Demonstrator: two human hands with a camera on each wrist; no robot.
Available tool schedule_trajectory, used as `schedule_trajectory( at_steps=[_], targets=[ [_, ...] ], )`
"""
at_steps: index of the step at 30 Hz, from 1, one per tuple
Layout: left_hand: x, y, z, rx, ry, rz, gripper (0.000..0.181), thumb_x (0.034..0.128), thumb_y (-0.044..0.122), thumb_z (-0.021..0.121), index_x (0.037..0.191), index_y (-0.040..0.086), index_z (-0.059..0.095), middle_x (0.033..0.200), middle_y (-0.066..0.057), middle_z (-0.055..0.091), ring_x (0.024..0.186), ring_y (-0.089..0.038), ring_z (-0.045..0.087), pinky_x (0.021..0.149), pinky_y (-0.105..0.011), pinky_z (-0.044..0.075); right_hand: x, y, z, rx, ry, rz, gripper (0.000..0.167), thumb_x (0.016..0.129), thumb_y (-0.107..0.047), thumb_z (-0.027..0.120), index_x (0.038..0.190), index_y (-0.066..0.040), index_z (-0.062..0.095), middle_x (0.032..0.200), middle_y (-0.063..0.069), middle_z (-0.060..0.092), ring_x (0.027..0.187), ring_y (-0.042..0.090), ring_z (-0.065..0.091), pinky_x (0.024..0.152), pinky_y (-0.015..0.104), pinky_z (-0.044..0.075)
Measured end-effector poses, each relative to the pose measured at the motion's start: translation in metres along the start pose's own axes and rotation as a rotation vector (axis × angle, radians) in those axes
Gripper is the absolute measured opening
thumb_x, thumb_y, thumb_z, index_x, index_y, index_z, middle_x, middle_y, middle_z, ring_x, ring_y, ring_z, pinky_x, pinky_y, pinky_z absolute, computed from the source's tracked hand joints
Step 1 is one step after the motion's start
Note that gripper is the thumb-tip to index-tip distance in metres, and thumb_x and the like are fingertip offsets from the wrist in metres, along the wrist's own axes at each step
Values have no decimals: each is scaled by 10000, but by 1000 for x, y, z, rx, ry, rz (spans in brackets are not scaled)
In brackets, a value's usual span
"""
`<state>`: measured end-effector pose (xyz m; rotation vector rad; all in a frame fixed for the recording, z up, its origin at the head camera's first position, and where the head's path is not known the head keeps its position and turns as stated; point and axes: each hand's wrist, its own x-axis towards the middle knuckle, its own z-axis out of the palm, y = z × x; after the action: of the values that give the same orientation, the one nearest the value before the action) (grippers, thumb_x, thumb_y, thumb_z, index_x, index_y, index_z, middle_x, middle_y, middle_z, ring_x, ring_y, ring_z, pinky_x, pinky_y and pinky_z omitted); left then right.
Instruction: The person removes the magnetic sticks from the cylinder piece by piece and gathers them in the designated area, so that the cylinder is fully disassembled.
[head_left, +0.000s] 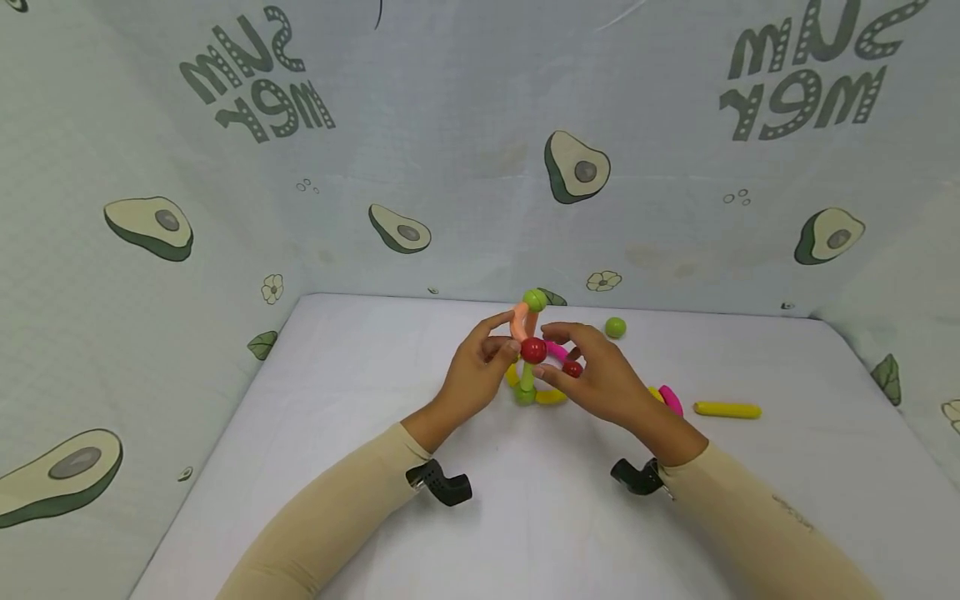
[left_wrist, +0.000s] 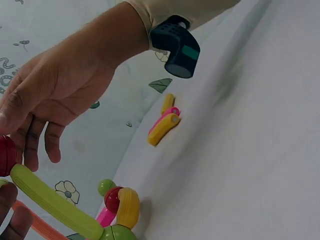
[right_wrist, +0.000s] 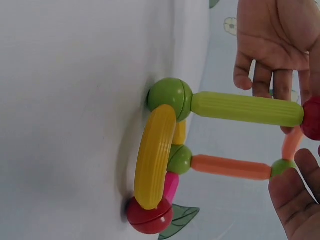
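Observation:
A built frame of balls and sticks stands on the table. Its upper red ball [head_left: 533,350] [right_wrist: 312,118] tops a light green stick [left_wrist: 57,202] [right_wrist: 247,109] rising from a green ball [head_left: 525,394] [right_wrist: 171,99]. My left hand [head_left: 468,379] [right_wrist: 280,35] pinches that red ball from the left; my right hand [head_left: 607,379] [left_wrist: 65,80] has its thumb and forefinger at the ball's right side, other fingers loosely bent. Orange sticks [head_left: 520,323] [right_wrist: 230,167] lead to a high green ball [head_left: 535,300]. Curved yellow [right_wrist: 156,157] and pink [head_left: 557,350] pieces join balls at the base.
A loose green ball [head_left: 616,327] lies behind my right hand. To the right rest a straight yellow stick [head_left: 727,410] and a pink curved piece [head_left: 671,400] beside a yellow one [left_wrist: 163,129]. Patterned cloth rises behind the white table [head_left: 360,333].

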<state>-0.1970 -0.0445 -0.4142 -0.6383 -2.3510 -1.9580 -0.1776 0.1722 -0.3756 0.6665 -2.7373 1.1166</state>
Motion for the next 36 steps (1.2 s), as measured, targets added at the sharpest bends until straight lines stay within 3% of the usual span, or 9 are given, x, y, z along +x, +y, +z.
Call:
schedule_trajectory(
  at_steps=[6, 9, 11, 16, 19, 23, 29, 32, 36],
  targets=[
    [2, 5, 2, -118, 4, -90, 464, 1057, 247, 606, 1503, 223, 481, 1219, -61, 723, 1096, -323, 671, 1024, -421, 490, 3, -3, 8, 17, 20, -12, 591, 878, -212, 842, 1375, -46, 568, 1309, 135, 620, 1082, 334, 604, 803, 492, 589],
    [3, 6, 3, -133, 15, -114, 453, 1054, 253, 612, 1491, 233, 496, 1197, -40, 732, 1075, -312, 673, 1018, -431, 482, 4, -4, 10, 5, 25, -5, 569, 876, -202, 844, 1355, -50, 579, 1269, 124, 640, 1071, 315, 609, 819, 488, 587],
    [4, 6, 4, -139, 27, -127, 445, 1053, 245, 614, 1484, 245, 504, 1170, -26, 740, 1055, -287, 674, 1001, -414, 482, 4, -5, 11, -2, 33, -4, 552, 876, -198, 844, 1341, -53, 584, 1244, 118, 652, 1046, 309, 619, 811, 478, 590],
    [5, 5, 4, -140, 43, -147, 428, 1053, 228, 614, 1469, 260, 515, 1091, -17, 751, 1008, -266, 662, 822, -340, 461, 4, -5, 13, -6, 56, -21, 515, 877, -185, 842, 1308, -48, 597, 1198, 108, 673, 1004, 289, 633, 799, 452, 593],
    [6, 5, 2, -100, 20, -139, 443, 1065, 234, 590, 1494, 260, 481, 1105, -20, 746, 1018, -240, 669, 821, -327, 472, 5, -4, 14, -6, 51, -24, 513, 874, -188, 845, 1306, -52, 603, 1187, 97, 677, 975, 277, 637, 791, 427, 590],
    [9, 3, -5, 19, -51, -74, 504, 1069, 283, 575, 1547, 263, 417, 1244, -29, 698, 1074, -192, 649, 904, -357, 515, 6, -3, 11, -11, 26, -28, 522, 886, -230, 835, 1328, -70, 606, 1236, 91, 655, 972, 288, 624, 758, 426, 589],
    [19, -5, -19, 211, -151, 89, 543, 1050, 287, 613, 1560, 234, 436, 1494, -12, 517, 1118, -195, 607, 914, -381, 517, 19, 2, -2, -12, -9, -120, 578, 919, -289, 793, 1419, -109, 565, 1480, 100, 513, 1308, 319, 464, 891, 518, 546],
    [25, -7, -24, 260, -193, 162, 548, 1047, 238, 620, 1563, 205, 437, 1578, -38, 421, 1202, -237, 579, 955, -408, 495, 29, 6, -9, -36, -62, -130, 672, 942, -314, 760, 1516, -119, 469, 1611, 111, 358, 1408, 353, 363, 964, 544, 513],
    [29, -7, -27, 298, -230, 218, 529, 1050, 207, 609, 1553, 168, 449, 1626, -75, 354, 1360, -258, 483, 975, -425, 495, 39, 10, -17, -82, -149, -117, 750, 970, -365, 712, 1588, -117, 365, 1685, 103, 209, 1480, 396, 265, 1053, 627, 419]
  ],
)
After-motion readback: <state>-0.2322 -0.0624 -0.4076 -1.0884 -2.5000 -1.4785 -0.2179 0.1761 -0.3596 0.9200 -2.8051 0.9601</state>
